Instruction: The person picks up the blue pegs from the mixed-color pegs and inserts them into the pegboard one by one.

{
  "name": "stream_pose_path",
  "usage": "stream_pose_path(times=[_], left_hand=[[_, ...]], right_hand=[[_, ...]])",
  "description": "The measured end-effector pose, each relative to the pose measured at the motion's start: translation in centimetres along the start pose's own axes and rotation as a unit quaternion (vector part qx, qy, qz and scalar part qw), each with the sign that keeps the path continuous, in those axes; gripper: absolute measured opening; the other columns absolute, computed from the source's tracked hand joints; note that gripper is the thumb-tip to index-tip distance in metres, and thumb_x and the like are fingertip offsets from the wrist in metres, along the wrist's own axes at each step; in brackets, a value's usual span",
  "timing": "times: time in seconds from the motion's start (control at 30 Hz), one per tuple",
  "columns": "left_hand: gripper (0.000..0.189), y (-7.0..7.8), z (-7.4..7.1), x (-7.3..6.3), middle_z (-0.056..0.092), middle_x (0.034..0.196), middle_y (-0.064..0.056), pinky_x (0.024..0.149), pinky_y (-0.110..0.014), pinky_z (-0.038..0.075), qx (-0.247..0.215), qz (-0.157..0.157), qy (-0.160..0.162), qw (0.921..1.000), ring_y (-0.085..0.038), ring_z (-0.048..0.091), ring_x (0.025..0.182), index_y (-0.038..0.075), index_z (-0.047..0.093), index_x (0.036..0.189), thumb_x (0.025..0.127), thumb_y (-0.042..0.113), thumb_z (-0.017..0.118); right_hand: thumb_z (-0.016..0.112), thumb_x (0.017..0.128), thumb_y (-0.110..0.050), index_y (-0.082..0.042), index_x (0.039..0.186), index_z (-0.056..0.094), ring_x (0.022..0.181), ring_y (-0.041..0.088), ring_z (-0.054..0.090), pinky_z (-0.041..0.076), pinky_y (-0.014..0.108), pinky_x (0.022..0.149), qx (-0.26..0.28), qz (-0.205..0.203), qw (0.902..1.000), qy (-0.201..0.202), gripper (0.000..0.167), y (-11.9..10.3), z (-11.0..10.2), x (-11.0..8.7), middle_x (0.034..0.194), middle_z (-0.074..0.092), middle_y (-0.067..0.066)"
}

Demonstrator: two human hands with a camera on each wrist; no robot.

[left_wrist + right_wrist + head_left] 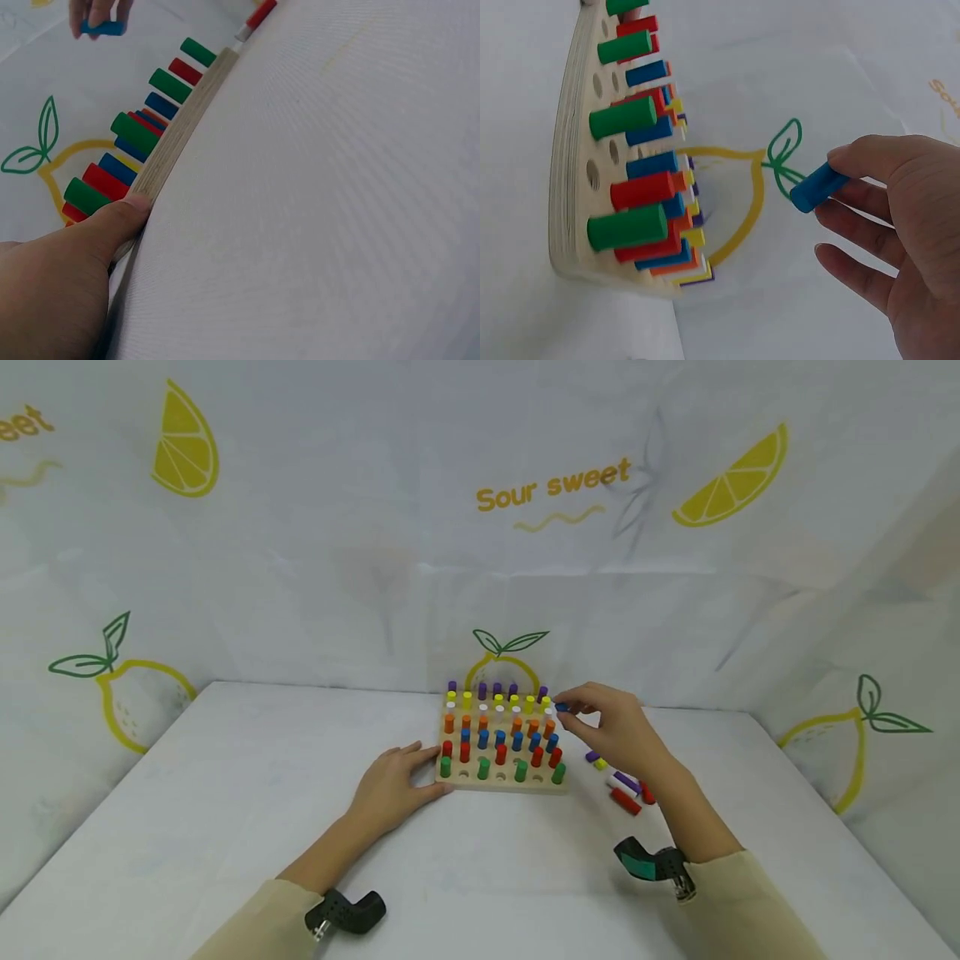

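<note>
A wooden pegboard holds rows of coloured pegs, from green in front through red, blue, orange, white and yellow to purple at the back. My left hand rests at its left front corner. The left thumb presses the board's front edge, and the forefinger touches the left side in the head view. Beyond the board's back right corner, my right hand pinches a blue peg between thumb and fingers. That peg is tilted and apart from the board, held above it in the left wrist view.
Right of the board, loose pegs lie on the white table, among them a red peg and a purple peg. Some front holes are bare. A white cloth wall with lemon prints rises behind the table.
</note>
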State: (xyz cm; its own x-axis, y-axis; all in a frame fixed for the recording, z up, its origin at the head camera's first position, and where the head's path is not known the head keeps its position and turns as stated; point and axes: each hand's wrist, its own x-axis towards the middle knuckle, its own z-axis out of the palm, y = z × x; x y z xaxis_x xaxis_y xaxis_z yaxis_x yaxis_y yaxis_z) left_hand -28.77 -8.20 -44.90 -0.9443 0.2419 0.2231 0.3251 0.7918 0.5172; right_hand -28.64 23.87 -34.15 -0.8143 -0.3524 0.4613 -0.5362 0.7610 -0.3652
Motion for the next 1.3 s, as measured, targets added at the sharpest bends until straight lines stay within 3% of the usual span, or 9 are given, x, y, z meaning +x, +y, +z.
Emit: stream_pose_path(times=[0.4, 0.7, 0.93, 1.03, 1.3], left_hand=[[0.064, -0.1, 0.7, 0.5, 0.064, 0.14, -0.016, 0.111, -0.056, 0.047, -0.025, 0.007, 0.011, 0.9996, -0.037, 0.059, 0.133, 0.019, 0.068, 0.134, 0.08, 0.05, 0.082], [0.063, -0.1, 0.8, 0.6, 0.064, 0.139, -0.016, 0.111, -0.057, 0.046, -0.027, 0.007, 0.018, 0.9995, -0.038, 0.059, 0.132, 0.019, 0.069, 0.133, 0.079, 0.051, 0.082], [0.062, 0.0, 0.9, 0.4, 0.064, 0.139, -0.017, 0.111, -0.057, 0.046, -0.036, 0.012, 0.021, 0.9991, -0.038, 0.059, 0.132, 0.019, 0.069, 0.132, 0.08, 0.05, 0.082], [0.062, 0.1, 1.0, 0.3, 0.064, 0.139, -0.017, 0.112, -0.057, 0.046, -0.037, 0.015, 0.018, 0.999, -0.039, 0.059, 0.132, 0.018, 0.069, 0.133, 0.081, 0.05, 0.081], [0.063, -0.2, 0.4, 0.1, 0.065, 0.138, -0.018, 0.109, -0.057, 0.048, -0.011, 0.017, 0.028, 0.9994, -0.04, 0.06, 0.13, 0.017, 0.069, 0.133, 0.08, 0.048, 0.082]], right_hand=[[0.072, 0.093, -0.011, -0.006, 0.112, 0.073, 0.092, 0.019, 0.072, 0.062, 0.039, 0.085, 0.084, -0.049, 0.9952, 0.015, 0.019, -3.7, 3.2, 4.3, 0.104, 0.077, 0.006], [0.071, 0.095, -0.013, -0.007, 0.114, 0.074, 0.094, 0.018, 0.071, 0.061, 0.037, 0.085, 0.134, -0.033, 0.9903, -0.014, 0.02, -6.0, 6.0, 6.7, 0.107, 0.076, 0.005], [0.07, 0.096, -0.016, -0.008, 0.116, 0.074, 0.097, 0.019, 0.073, 0.062, 0.038, 0.089, 0.11, -0.03, 0.9926, -0.041, 0.021, -6.1, 7.9, 6.8, 0.108, 0.077, 0.004], [0.071, 0.095, -0.016, -0.009, 0.115, 0.074, 0.097, 0.02, 0.073, 0.062, 0.038, 0.085, 0.101, -0.006, 0.9934, -0.054, 0.022, -5.8, 8.4, 6.4, 0.105, 0.077, 0.004], [0.07, 0.096, -0.018, -0.009, 0.116, 0.074, 0.096, 0.018, 0.072, 0.06, 0.039, 0.089, 0.097, 0.0, 0.9912, -0.09, 0.022, -5.6, 10.5, 6.5, 0.103, 0.078, 0.003]])
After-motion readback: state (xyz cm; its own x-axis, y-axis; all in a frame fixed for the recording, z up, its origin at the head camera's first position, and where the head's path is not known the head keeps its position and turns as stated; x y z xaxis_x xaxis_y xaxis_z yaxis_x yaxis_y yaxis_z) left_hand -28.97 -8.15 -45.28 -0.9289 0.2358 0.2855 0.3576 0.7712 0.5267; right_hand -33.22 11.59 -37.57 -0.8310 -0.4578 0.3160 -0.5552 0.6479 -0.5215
